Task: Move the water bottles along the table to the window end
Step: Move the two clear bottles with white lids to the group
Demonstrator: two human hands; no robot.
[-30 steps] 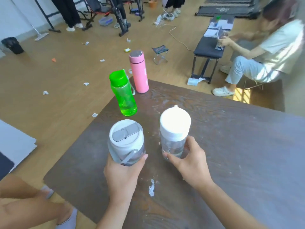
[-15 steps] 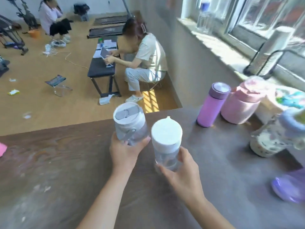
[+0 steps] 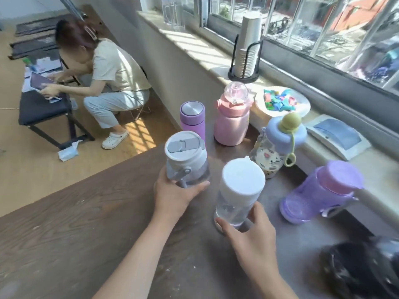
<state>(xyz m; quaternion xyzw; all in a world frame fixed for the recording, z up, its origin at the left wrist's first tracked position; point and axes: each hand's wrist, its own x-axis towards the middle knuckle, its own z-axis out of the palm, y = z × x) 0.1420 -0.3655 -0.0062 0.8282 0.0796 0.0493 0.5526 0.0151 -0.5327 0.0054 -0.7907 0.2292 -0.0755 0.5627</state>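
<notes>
While both hands grip clear plastic, grey-lidded bottle (image 3: 186, 160) nears white-capped bottle (image 3: 239, 190).

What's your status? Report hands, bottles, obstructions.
Left hand grips grey-lid bottle. Right hand grips white-cap bottle. Purple bottle, cartoon bottle crowd ahead.

This looks like a shared activity or workroom rather than a home: a bare wood floor (image 3: 32, 169), dark mats (image 3: 34, 29) stacked by the far wall, a person (image 3: 108, 76) crouched at a low bench (image 3: 41, 106) with papers, and a stack of paper cups (image 3: 247, 52) on the long sunlit windowsill (image 3: 194, 44).
</notes>
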